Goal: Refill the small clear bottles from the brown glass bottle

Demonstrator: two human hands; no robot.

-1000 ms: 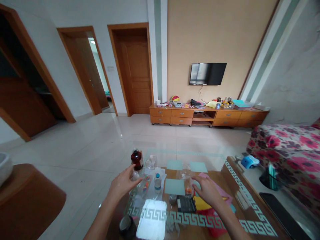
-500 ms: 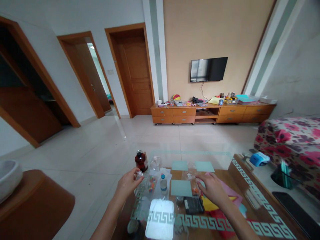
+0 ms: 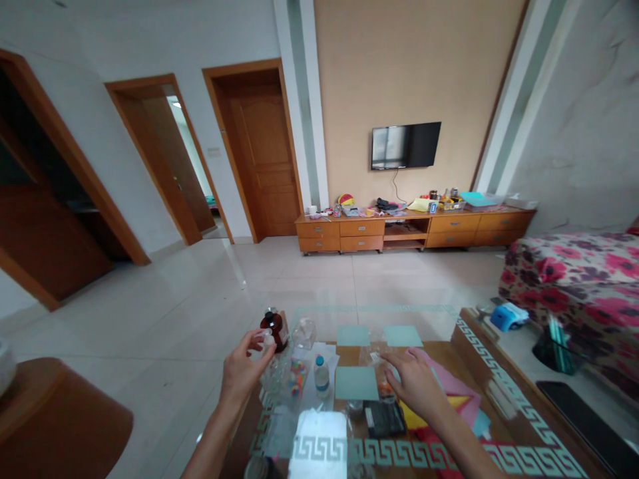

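My left hand (image 3: 245, 366) is raised over the left edge of the glass table, its thumb and fingers pinching a small clear object (image 3: 268, 338) whose kind I cannot make out. Just behind it stands a brown glass bottle (image 3: 279, 330). My right hand (image 3: 412, 382) hovers palm down with fingers apart, holding nothing. Beneath its fingertips are a clear bag with orange contents (image 3: 385, 388) and pink paper (image 3: 462, 392). Between the hands stands a small blue-capped bottle (image 3: 322, 380), with colourful small pieces (image 3: 298, 377) to its left.
On the table lie a white tray-like object (image 3: 319, 426), a black box (image 3: 384, 419) and crumpled clear plastic (image 3: 304, 332). A phone-like black slab (image 3: 582, 419), a pen holder (image 3: 552, 352) and a blue packet (image 3: 509, 317) are at the right. A cluttered TV cabinet (image 3: 362, 234) stands beyond.
The view has shifted slightly. My left hand has turned a little, showing more of the clear object in its pinch. My right hand stays spread over the table.
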